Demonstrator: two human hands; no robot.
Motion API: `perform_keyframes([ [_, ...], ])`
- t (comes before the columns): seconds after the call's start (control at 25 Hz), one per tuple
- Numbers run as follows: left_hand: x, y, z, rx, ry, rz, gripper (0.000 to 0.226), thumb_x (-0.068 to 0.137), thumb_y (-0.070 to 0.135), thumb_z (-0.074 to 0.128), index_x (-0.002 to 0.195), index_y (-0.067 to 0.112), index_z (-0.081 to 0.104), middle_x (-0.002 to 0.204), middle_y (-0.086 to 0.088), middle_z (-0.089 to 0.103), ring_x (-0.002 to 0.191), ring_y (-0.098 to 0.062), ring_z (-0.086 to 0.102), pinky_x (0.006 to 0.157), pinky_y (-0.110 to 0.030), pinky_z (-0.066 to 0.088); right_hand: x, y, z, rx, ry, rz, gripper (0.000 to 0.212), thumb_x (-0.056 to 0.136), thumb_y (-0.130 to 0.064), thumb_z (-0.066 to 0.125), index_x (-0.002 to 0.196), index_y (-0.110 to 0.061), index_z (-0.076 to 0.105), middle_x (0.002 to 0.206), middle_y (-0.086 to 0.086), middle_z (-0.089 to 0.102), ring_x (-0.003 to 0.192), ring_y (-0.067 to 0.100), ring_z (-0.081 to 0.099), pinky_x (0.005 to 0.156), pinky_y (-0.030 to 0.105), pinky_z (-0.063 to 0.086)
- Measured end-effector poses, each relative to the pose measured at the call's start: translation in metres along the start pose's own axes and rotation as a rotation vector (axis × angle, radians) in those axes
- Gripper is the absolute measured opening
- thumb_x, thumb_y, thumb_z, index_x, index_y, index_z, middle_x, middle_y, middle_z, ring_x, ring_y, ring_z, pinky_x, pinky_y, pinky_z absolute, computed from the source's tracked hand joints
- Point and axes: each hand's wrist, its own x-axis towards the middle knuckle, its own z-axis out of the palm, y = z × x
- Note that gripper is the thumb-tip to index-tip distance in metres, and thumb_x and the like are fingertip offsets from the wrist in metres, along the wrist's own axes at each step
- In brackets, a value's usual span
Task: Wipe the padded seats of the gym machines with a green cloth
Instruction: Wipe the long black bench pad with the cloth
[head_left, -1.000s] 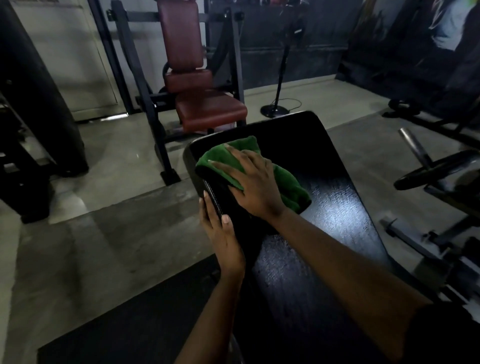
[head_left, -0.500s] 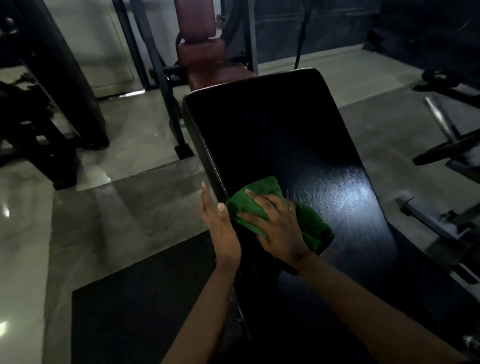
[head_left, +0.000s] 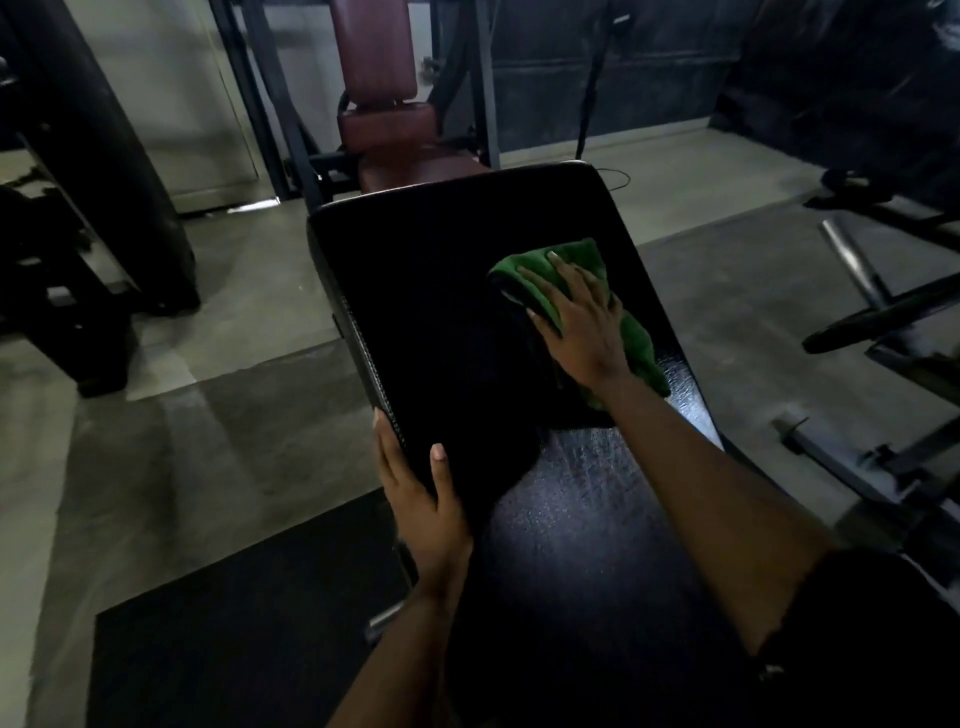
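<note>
Four fingers (head_left: 540, 283) and the thumb of your right hand (head_left: 584, 332) lie spread and straight, pressing flat on the green cloth (head_left: 579, 255) rather than curling round it. The cloth is bunched under the palm, its folded front showing past the fingertips and a loose tail trailing back beside your wrist. It sits on the black padded seat (head_left: 441, 322), in that seat's far half and hard by its right edge. The seat's long axis runs from your body away to its far end, and your fingers point up that axis, angled a little to the seat's left. Most of the bare surface lies left of the cloth and beyond it, so I judge the next stroke should travel that way. Your left hand (head_left: 423, 499) is at the seat's near left edge, well apart from the cloth, with the thumb on the top face and the fingers straight along the side wall, steadying it. The cloth looks thick, soft and dark green. Beyond the seat's far end stands a red padded seat (head_left: 387, 124).
</note>
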Motion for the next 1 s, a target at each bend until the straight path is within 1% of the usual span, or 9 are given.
perform_keyframes([
  [0.08,-0.001,0.000,0.001,0.025,0.007,0.009,0.066,0.088,0.053,0.033,0.148,0.034,0.013,0.157,0.005,0.019,0.142,-0.005,0.022,0.113,-0.027,0.023,-0.014,0.007,0.014,0.009,0.022,0.023,0.049,0.086,-0.040,0.046,0.135,-0.036,0.042,0.147,0.004,0.039,0.131,0.031,0.039,0.095,0.058,0.037],
  [0.24,0.000,-0.001,0.001,0.075,0.032,0.034,0.067,0.090,0.049,0.033,0.149,0.024,0.014,0.156,0.000,0.019,0.142,-0.006,0.021,0.113,-0.022,0.022,-0.092,-0.006,0.015,0.021,0.013,-0.027,0.056,0.079,-0.037,0.046,0.133,-0.040,0.037,0.147,0.000,0.037,0.127,0.030,0.038,0.095,0.055,0.037],
  [0.36,0.000,-0.001,0.002,0.075,0.033,0.063,0.065,0.091,0.046,0.032,0.149,0.020,0.014,0.155,-0.001,0.020,0.139,-0.002,0.019,0.109,-0.005,0.015,-0.152,-0.019,0.009,0.054,-0.008,-0.054,0.060,0.073,-0.034,0.047,0.132,-0.041,0.037,0.144,-0.002,0.032,0.122,0.025,0.034,0.092,0.056,0.037],
  [0.44,0.000,-0.001,0.002,0.065,0.036,0.067,0.067,0.092,0.045,0.032,0.149,0.015,0.016,0.155,-0.001,0.020,0.138,0.000,0.019,0.107,-0.001,0.014,-0.195,-0.023,0.006,0.063,-0.045,-0.089,0.058,0.075,-0.033,0.046,0.132,-0.042,0.038,0.143,-0.002,0.034,0.121,0.024,0.036,0.091,0.054,0.039],
  [0.6,-0.001,0.005,0.000,0.050,0.019,0.038,0.067,0.092,0.043,0.035,0.150,0.014,0.016,0.155,-0.007,0.022,0.142,-0.012,0.022,0.108,-0.002,0.014,-0.246,-0.020,-0.009,0.090,-0.174,-0.143,0.051,0.080,-0.033,0.042,0.130,-0.045,0.040,0.141,-0.004,0.037,0.117,0.022,0.039,0.087,0.045,0.045],
  [0.72,0.000,0.017,-0.006,0.036,-0.041,0.001,0.068,0.093,0.040,0.041,0.150,0.014,0.015,0.156,-0.009,0.020,0.143,-0.017,0.022,0.106,-0.001,0.014,-0.239,-0.029,-0.031,0.148,-0.259,-0.043,0.061,0.072,-0.017,0.043,0.128,-0.042,0.044,0.137,0.002,0.047,0.116,0.027,0.045,0.083,0.048,0.051],
  [0.8,-0.001,0.022,-0.019,0.046,-0.145,-0.061,0.067,0.095,0.036,0.044,0.151,0.017,0.012,0.158,-0.006,0.014,0.144,-0.016,0.017,0.108,-0.008,0.014,-0.239,-0.041,-0.047,0.195,-0.321,-0.013,0.071,0.068,-0.004,0.052,0.129,-0.039,0.044,0.133,0.006,0.053,0.114,0.033,0.052,0.083,0.052,0.051],
  [0.88,-0.009,0.023,-0.041,0.059,-0.282,-0.137,0.064,0.098,0.031,0.045,0.151,0.020,0.011,0.159,-0.002,0.011,0.146,-0.015,0.013,0.109,-0.015,0.012,-0.244,-0.051,-0.060,0.238,-0.398,-0.064,0.072,0.069,-0.003,0.058,0.131,-0.037,0.044,0.133,0.005,0.053,0.115,0.031,0.052,0.089,0.051,0.049],
  [1.0,-0.033,0.012,-0.089,0.145,-0.424,-0.226,0.064,0.095,0.029,0.050,0.150,0.022,0.018,0.157,-0.005,0.015,0.145,-0.018,0.017,0.107,-0.016,0.016,-0.244,-0.066,-0.066,0.318,-0.471,-0.049,0.061,0.079,-0.011,0.052,0.134,-0.036,0.044,0.136,0.002,0.048,0.122,0.027,0.046,0.099,0.048,0.042],
])
